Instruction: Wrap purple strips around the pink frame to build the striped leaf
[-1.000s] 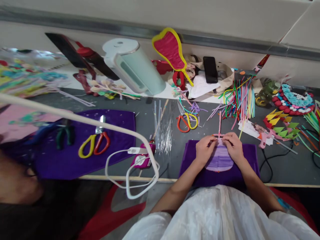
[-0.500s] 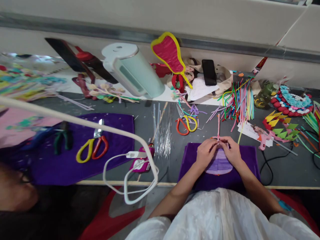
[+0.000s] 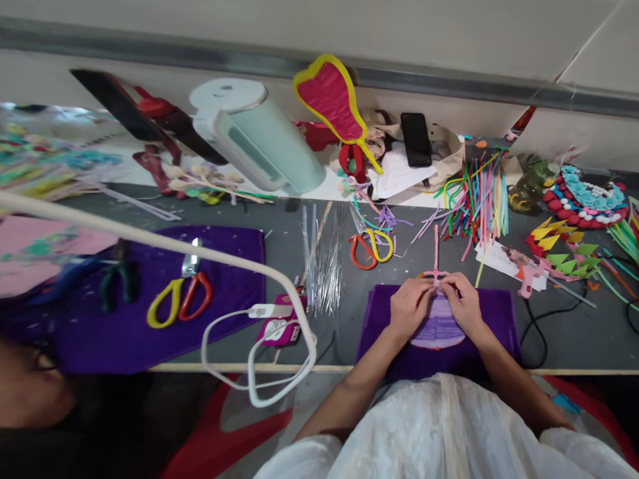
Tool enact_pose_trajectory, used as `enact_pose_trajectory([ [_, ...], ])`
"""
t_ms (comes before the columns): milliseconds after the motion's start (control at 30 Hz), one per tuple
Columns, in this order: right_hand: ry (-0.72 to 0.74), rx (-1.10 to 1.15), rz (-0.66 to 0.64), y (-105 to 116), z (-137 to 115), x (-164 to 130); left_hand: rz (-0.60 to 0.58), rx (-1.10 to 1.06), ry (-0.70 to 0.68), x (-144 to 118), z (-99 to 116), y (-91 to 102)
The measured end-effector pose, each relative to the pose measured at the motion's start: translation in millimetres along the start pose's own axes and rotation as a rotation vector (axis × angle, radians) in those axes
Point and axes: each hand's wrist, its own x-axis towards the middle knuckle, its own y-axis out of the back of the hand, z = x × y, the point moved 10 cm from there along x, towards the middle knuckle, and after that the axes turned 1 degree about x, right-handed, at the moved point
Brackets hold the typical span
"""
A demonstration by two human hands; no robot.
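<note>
A rounded purple craft piece (image 3: 437, 327), covered with rows of fuzzy pipe-cleaner strips, lies on a folded purple cloth (image 3: 500, 327) before me. From its far end a thin pink stem (image 3: 436, 247) points away from me, and a bit of orange edging shows at their junction. My left hand (image 3: 409, 307) is closed, thumb and fingers pinching the piece at the base of the stem. Opposite it, my right hand (image 3: 462, 306) pinches the same spot from the other side. The fingertips hide exactly which strip each one grips.
Red-and-yellow scissors (image 3: 368, 243), silver wires (image 3: 328, 273) and coloured pipe cleaners (image 3: 482, 206) lie beyond my hands. A pink glue gun (image 3: 526, 279) is to the right. A white cable (image 3: 224, 256) arches over the left side, where another person's arm (image 3: 32, 389) shows.
The view has shifted slightly, moving the things at left a little leftward. Both hands remain at the stem's base, with only a small shift of the fingers.
</note>
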Motion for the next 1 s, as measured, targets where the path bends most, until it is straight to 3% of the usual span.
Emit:
enact_pose_trajectory([
  [400,-0.135,0.066,0.096,13.6,27.5,-11.0,0.151,-0.042,0.210,-5.1,-22.6,16.0],
  [667,-0.090,0.070,-0.038,6.5,19.6,-14.3,0.202,-0.120,0.295,-9.5,-34.8,20.6],
  [1000,-0.222,0.173,0.008,8.7,31.3,-18.1,0.284,-0.291,0.470,-21.3,-63.1,21.0],
])
